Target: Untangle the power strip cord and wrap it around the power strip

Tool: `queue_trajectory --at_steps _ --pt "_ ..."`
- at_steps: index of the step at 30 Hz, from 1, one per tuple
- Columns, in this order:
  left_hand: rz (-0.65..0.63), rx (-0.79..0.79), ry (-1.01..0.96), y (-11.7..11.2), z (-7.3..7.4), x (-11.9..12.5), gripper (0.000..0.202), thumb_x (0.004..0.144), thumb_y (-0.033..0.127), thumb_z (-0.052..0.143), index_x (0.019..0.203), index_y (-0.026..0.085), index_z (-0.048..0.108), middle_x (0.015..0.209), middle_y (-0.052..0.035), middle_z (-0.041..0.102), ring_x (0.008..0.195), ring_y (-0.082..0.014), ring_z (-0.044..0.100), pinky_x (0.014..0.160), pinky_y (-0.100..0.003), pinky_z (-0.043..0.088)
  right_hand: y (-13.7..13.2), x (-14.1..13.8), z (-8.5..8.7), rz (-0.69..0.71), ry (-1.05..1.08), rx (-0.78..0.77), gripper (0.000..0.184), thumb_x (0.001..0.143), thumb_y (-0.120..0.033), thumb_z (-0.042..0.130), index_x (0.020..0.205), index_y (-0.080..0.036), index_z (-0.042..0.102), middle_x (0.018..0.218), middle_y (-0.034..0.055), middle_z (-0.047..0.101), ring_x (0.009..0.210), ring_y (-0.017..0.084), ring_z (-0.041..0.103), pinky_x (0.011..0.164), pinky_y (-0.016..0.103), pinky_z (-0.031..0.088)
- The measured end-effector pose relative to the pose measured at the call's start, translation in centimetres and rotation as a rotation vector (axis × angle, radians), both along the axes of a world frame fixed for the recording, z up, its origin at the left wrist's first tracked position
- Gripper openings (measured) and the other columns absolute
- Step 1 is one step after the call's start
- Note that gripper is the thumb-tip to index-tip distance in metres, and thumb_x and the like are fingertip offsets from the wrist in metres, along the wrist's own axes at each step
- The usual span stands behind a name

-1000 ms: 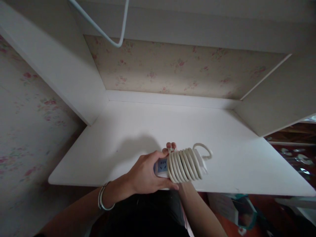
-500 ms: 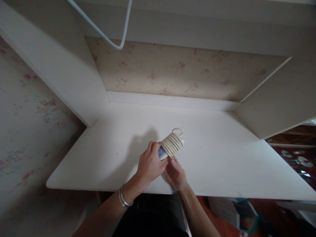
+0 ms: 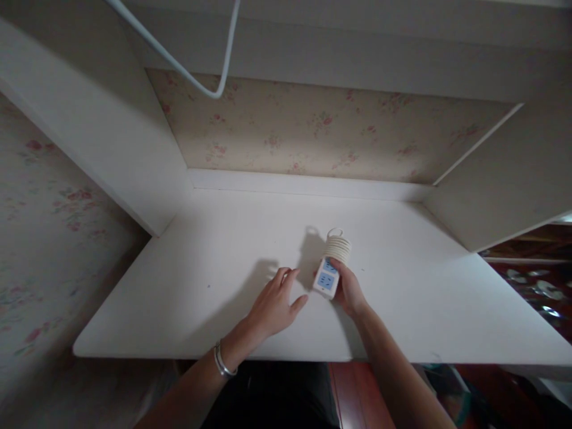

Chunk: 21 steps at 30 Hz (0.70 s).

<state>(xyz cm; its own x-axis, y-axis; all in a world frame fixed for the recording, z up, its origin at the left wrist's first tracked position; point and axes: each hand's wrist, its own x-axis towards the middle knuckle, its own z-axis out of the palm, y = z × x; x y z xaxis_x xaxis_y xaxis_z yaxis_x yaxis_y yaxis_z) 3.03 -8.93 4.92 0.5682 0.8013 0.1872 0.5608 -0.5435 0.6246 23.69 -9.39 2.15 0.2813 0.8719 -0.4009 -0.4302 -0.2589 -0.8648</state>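
A white power strip (image 3: 328,275) with blue sockets has its cream cord wound in coils (image 3: 338,246) round its far end. My right hand (image 3: 349,290) grips the strip's near end from the right and holds it over the white shelf board (image 3: 210,262). Just left of the strip, my left hand (image 3: 276,302) lies over the board with fingers spread and nothing in it. A metal bangle (image 3: 221,363) sits on that wrist.
White side panels (image 3: 102,125) rise left and right of the board, with floral wallpaper (image 3: 322,128) behind. A pale hanger wire (image 3: 214,89) hangs at the top. Beyond the right panel lies dark patterned stuff (image 3: 531,280). The board's front edge runs just before my wrists.
The power strip has moved farther onto the board and to the right, turned lengthwise. My left hand has let go of it and opened; my right hand alone holds it.
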Motion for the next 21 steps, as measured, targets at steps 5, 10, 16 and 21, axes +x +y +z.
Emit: queue_trajectory --at_steps 5,10,16,21 --pt "0.016 -0.049 0.033 2.7 -2.6 -2.3 0.034 0.088 0.027 0.052 0.121 0.019 0.051 0.119 -0.0089 0.053 0.102 -0.0177 0.058 0.094 -0.036 0.047 3.5 8.4 0.5 -0.047 -0.014 -0.033 0.021 0.078 -0.039 0.055 0.085 -0.02 0.058 0.068 0.001 0.063 0.055 0.014 0.06 0.053 0.026 0.047" --pt "0.047 0.001 -0.002 3.7 -3.8 -2.5 0.021 0.089 0.019 0.046 0.104 0.019 0.061 0.103 -0.0051 0.061 0.097 -0.0163 0.059 0.09 -0.033 0.049 6.7 14.4 1.0 -0.068 -0.105 -0.09 0.014 0.079 -0.033 0.052 0.08 -0.02 0.057 0.064 0.0005 0.061 0.05 0.013 0.056 0.048 0.025 0.043" --pt "0.051 0.039 0.012 3.9 -4.0 -2.1 0.02 0.089 0.018 0.046 0.099 0.021 0.063 0.097 -0.004 0.063 0.091 -0.0161 0.059 0.084 -0.032 0.05 9.1 17.2 0.5 -0.041 -0.204 -0.157 0.017 0.078 -0.031 0.054 0.085 -0.017 0.059 0.065 0.0034 0.062 0.052 0.015 0.059 0.05 0.027 0.047" --pt "0.034 0.048 0.031 4.2 -5.0 -2.2 0.018 0.09 0.021 0.047 0.095 0.022 0.064 0.094 -0.0043 0.063 0.088 -0.0163 0.059 0.083 -0.03 0.049 10.1 19.2 -0.9 -0.038 -0.393 -0.244 0.028 0.076 -0.038 0.06 0.089 -0.014 0.062 0.067 0.0061 0.066 0.051 0.018 0.06 0.046 0.028 0.047"
